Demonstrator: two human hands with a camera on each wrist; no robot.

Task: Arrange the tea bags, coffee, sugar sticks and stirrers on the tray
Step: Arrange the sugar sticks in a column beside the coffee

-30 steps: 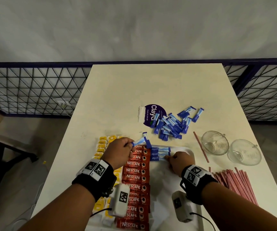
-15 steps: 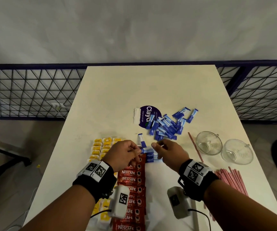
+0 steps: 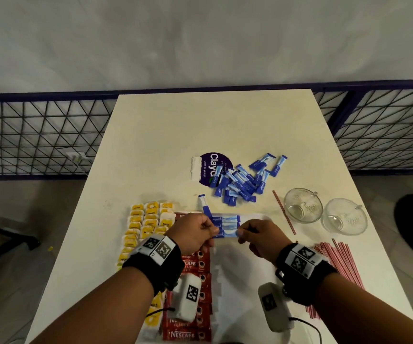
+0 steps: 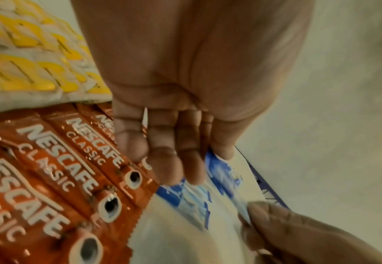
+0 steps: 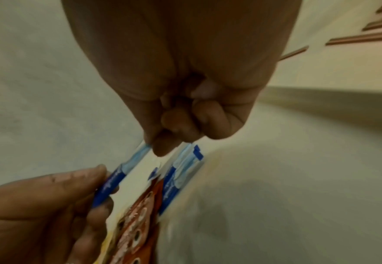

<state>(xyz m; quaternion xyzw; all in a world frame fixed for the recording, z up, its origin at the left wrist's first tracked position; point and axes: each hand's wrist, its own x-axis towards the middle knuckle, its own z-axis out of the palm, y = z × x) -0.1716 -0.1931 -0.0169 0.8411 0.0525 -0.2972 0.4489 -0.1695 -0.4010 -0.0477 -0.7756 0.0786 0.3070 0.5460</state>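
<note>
Now both hands are coming together again: the left hand (image 3: 195, 232) and the right hand (image 3: 255, 235) are each pinching one end of a sugar stick (image 3: 226, 234), lowering it just behind two sticks already lying on the tray (image 3: 235, 289).

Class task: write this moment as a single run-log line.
step: laying sugar stick on tray | left hand: pinches one end | right hand: pinches other end | loose pile: waits on table
</note>
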